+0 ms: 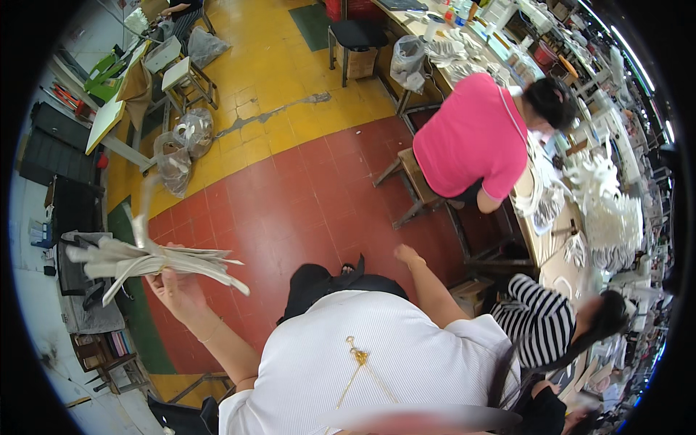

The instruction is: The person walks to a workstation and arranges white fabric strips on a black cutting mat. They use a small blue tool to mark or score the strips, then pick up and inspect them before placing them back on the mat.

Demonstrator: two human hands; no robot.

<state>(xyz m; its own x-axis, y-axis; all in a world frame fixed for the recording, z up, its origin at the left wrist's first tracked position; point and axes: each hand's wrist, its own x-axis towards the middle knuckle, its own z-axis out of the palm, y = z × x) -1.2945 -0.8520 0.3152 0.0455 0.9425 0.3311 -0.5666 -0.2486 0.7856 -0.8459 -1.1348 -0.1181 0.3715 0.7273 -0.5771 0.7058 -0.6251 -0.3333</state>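
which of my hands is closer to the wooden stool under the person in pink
Right. Your right hand is below the stool in this view, apart from it; your left hand, holding pale strips, is farther left.

We hold our left hand (172, 291) out at the frame's left, closed in a grip; our right hand (408, 254), near centre, is too blurred to read.

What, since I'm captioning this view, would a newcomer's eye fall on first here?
Probably a seated co-worker's bright pink top, by the workbench on the right. Next, perhaps, the bundle of pale strips in the person's left hand, at the picture's left. Between them spreads the red tiled floor.
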